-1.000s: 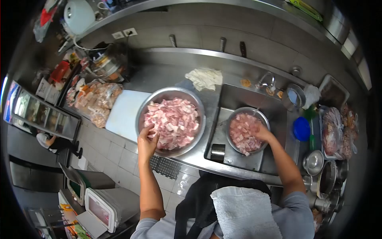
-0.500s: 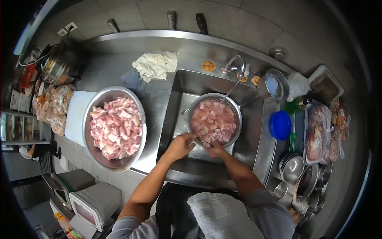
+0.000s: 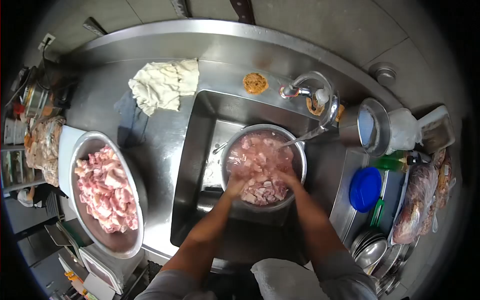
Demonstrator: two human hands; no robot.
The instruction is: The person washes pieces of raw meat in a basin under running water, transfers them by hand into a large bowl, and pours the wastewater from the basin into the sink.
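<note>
A metal bowl (image 3: pixel 223 159) stands in the sink, holding cut raw meat pieces (image 3: pixel 264 194) under cloudy pink water. Water runs into it from the curved faucet (image 3: pixel 330 107). My left hand (image 3: pixel 237 185) dips into the bowl at its left side, and my right hand (image 3: pixel 287 178) dips in at the right, with the meat between them. Both hands are blurred and their fingers are partly under water, so I cannot tell whether they grip any pieces. To the left, a larger metal bowl (image 3: pixel 141 215) is heaped with raw meat chunks (image 3: pixel 107 192).
The steel sink (image 3: pixel 192 150) surrounds the bowl. A pale cloth (image 3: pixel 162 85) and a brown scouring pad (image 3: pixel 255 83) lie behind it. At right are a metal pot (image 3: pixel 352 129), a blue lid-like round (image 3: pixel 365 189), a green handle (image 3: pixel 377 212), bagged meat (image 3: pixel 417 200) and stacked bowls (image 3: pixel 372 252).
Both hands have moved from the bowl's near rim forward into the water among the meat. The view has shifted closer to the sink.
</note>
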